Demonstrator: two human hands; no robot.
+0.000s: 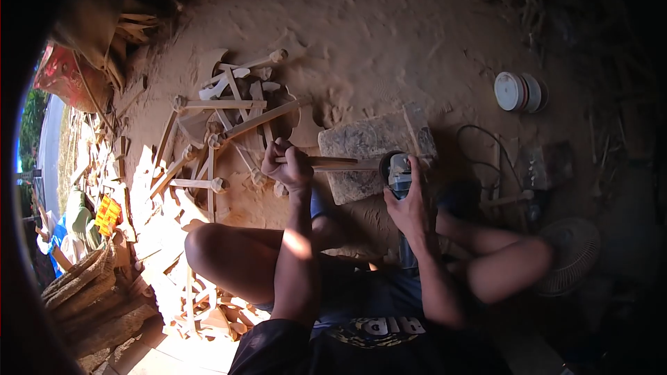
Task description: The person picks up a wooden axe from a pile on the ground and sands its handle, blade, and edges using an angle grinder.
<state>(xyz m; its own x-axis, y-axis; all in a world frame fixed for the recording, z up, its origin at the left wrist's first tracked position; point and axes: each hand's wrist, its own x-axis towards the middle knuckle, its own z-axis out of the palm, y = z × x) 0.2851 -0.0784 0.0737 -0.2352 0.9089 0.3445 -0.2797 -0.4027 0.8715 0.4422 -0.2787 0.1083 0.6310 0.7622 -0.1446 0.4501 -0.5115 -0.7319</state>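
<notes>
My left hand (289,168) is closed around one end of a slim wooden stick (335,162), which points across to the right. In my right hand (410,207) is an angle grinder (400,175), its round disc at the stick's far end. Whether disc and stick touch, I cannot tell. Below both lies a worn, dusty block (363,137) with a strip of wood (411,128) across its right part. Left of my left hand is a loose pile of carved wooden pieces with knobbed ends (215,140).
Sawdust covers the ground (389,35). Stacked round discs or tins (517,92) stand at right, near a dark cable (497,135). A fan-like round grille (570,257) is beside my right knee. At left are sacking (90,292), a yellow item (108,215) and sunlit wood scraps.
</notes>
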